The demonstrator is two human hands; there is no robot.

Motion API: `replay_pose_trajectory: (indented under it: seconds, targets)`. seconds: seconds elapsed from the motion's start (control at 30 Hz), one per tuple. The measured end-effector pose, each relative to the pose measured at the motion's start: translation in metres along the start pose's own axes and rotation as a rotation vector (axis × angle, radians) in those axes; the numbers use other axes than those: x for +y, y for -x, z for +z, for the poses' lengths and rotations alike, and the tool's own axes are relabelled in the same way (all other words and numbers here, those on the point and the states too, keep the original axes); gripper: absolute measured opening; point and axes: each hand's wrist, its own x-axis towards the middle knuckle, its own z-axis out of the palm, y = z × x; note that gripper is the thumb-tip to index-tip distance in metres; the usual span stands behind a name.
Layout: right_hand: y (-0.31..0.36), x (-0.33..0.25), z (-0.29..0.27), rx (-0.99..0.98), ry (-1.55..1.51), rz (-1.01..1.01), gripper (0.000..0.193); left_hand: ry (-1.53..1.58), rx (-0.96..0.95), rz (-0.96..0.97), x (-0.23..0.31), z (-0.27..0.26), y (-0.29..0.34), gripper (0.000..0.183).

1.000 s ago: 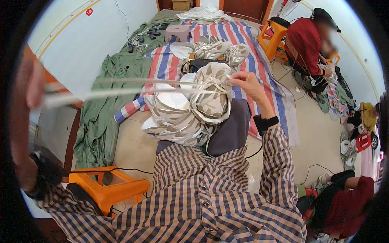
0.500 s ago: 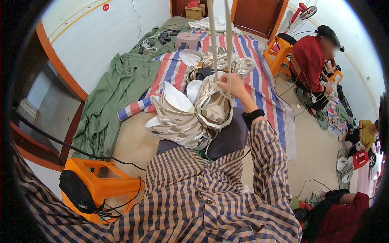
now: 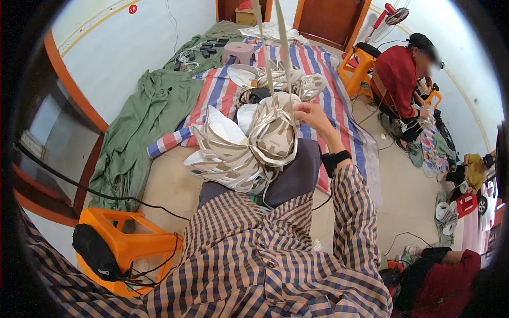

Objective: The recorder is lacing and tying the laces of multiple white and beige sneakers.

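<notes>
On my lap rests a beige and white shoe upper (image 3: 276,139) with pale laces threaded across it. Two long strands of its shoelace (image 3: 285,50) run taut up past the top edge of the head view. My right hand (image 3: 315,117) is at the far right side of this upper, fingers pinched together on the right-hand strand. Against the upper's left side leans a bundle of stacked shoe uppers (image 3: 225,153), white linings showing. My left hand is out of view; only the checked left sleeve (image 3: 58,259) shows at lower left.
An orange stool (image 3: 127,233) with a black pouch stands at my left, a black cable nearby. Ahead, more shoe uppers (image 3: 310,87) lie on a striped sheet (image 3: 212,103), with a pink stool (image 3: 238,52) beyond. Co-workers (image 3: 395,79) sit at the right.
My right hand has shifted from between the strands to the right side of the upper, fingers still pinched. The whole view has shifted slightly.
</notes>
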Motion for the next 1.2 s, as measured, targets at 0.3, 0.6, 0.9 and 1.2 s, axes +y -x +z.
replay_pose_trajectory:
  seconds: [0.3,0.6,0.9,1.2]
  targets:
    - [-0.015,0.014,0.018,0.117,0.19,-0.169,0.022,0.084,0.008,-0.006,-0.009,-0.008,-0.032,0.05]
    - [0.017,-0.032,0.024,0.269,-0.249,-0.157,0.019,0.191,-0.037,-0.027,-0.014,0.0,-0.049,0.047]
    - [0.081,-0.015,0.055,0.258,0.168,-0.433,0.014,0.305,-0.132,0.0,0.004,0.011,-0.073,0.045]
    - [0.092,-0.001,0.085,0.136,0.888,-0.612,0.069,0.383,-0.21,0.092,0.035,0.01,-0.124,0.043]
